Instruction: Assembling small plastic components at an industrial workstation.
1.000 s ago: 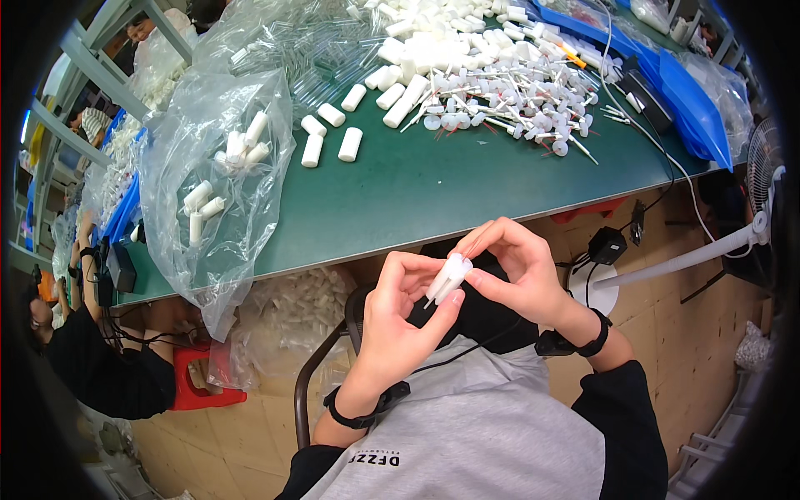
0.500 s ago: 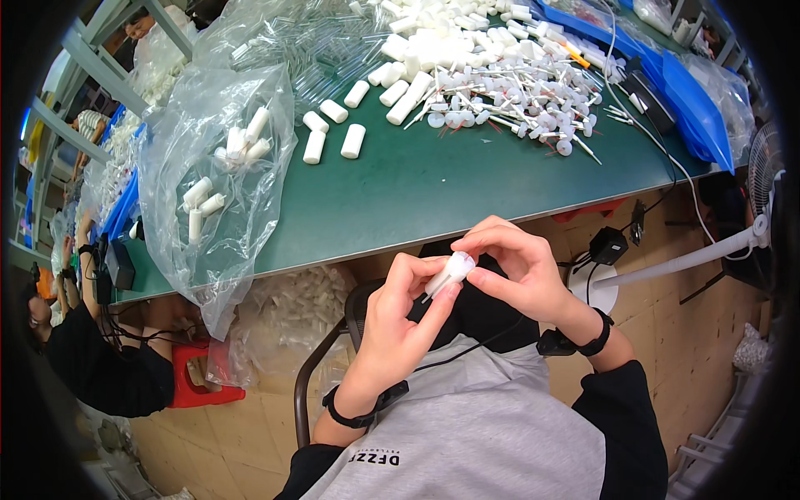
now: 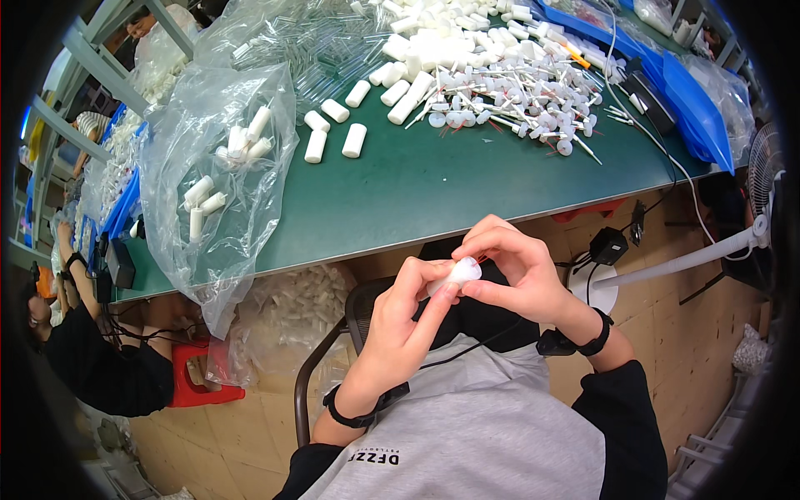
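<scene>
My left hand (image 3: 407, 315) pinches a small white cylinder (image 3: 465, 270) between thumb and fingertips, above my lap and just off the table's front edge. My right hand (image 3: 523, 268) closes its thumb and fingers on the other end of the cylinder, which looks rounded and slightly translucent. A thin red wire shows beside the right fingertips. Fingers hide part of the piece. On the green table (image 3: 400, 187), several loose white cylinders (image 3: 353, 141) lie ahead of my hands. Behind and to the right is a heap of thin white stems with round translucent caps (image 3: 521, 100).
A clear plastic bag (image 3: 250, 196) with several white cylinders hangs over the table edge at left. Clear tubes (image 3: 325, 58) and a white cylinder pile (image 3: 450, 37) lie at the back. A blue tray (image 3: 696, 108), cable and fan (image 3: 762, 167) stand right. A co-worker's arm (image 3: 77, 275) is at left.
The white cylinder has tilted and shifted slightly right in my fingers, and the thin prongs at its lower end no longer show. The co-worker's arm at left has moved a little.
</scene>
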Motion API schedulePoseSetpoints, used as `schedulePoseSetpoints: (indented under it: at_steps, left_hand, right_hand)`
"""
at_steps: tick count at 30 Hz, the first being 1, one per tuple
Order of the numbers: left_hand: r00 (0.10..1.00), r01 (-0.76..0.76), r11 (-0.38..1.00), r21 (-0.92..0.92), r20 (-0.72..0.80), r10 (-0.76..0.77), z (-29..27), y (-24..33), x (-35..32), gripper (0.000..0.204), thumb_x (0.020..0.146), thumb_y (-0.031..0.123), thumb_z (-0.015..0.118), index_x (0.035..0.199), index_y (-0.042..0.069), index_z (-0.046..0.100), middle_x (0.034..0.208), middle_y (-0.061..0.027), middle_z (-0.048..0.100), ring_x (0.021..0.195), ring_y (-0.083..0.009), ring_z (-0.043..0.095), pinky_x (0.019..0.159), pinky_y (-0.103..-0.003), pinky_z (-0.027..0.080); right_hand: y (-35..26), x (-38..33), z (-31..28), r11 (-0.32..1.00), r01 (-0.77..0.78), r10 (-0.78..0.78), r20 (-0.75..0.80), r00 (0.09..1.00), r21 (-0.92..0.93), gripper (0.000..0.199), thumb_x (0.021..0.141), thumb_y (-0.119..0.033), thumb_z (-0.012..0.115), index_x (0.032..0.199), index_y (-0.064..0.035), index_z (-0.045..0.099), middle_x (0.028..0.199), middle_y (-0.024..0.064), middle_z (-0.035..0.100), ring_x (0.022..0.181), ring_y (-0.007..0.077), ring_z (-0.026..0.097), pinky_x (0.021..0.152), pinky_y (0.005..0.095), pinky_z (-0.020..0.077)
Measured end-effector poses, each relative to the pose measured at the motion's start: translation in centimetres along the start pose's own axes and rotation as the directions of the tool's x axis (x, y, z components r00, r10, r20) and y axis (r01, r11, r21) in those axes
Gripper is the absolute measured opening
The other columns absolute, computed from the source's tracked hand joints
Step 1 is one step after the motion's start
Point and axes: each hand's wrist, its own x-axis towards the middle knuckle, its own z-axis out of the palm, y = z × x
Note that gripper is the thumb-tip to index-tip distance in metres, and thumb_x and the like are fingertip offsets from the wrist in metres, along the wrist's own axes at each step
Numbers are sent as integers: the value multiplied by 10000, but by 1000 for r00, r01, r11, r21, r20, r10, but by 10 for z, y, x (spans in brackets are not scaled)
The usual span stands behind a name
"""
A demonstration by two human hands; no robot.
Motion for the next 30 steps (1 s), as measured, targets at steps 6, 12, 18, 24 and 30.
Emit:
schedulePoseSetpoints:
  at_steps: [6,12,18,24,30]
  left_hand:
    - [999,-35,998,49,19,35,0,0,0,122,907,22,499,1009,-42,479,1011,-163,599,892,-173,613,796,-285,484]
    - [998,-58,993,104,28,55,-1,0,-1,135,898,24,512,1005,-52,477,1024,-186,593,956,-223,613,850,-307,468]
    - [999,-34,996,86,19,32,-1,-1,-1,166,886,22,527,1024,-52,474,1023,-190,594,959,-231,615,855,-312,467]
    - [999,-42,996,80,27,40,-5,2,3,215,863,17,561,1053,-46,483,1032,-169,597,963,-208,612,860,-303,467]
    - [992,-117,992,50,-38,119,-4,0,2,259,819,-19,610,1060,-34,516,1054,-145,602,965,-179,605,855,-292,479]
  right_hand:
    - [2,-1,0,999,14,-14,-3,1000,34,277,756,-27,716,1009,-22,603,976,64,538,897,145,539,787,273,445]
    - [2,-3,0,994,-42,43,-14,999,97,253,738,-16,733,960,-10,613,948,60,534,883,137,541,793,271,444]
    - [5,-4,-3,995,-54,56,-10,998,84,257,727,-16,744,951,-6,618,951,59,539,872,132,542,795,269,446]
    - [2,-3,1,997,-28,32,-49,998,70,271,738,-12,728,986,-5,618,961,63,540,870,131,540,777,264,455]
    - [-1,-4,0,999,28,-25,-57,998,45,289,740,-2,715,1007,-12,604,954,55,517,879,127,527,771,262,447]
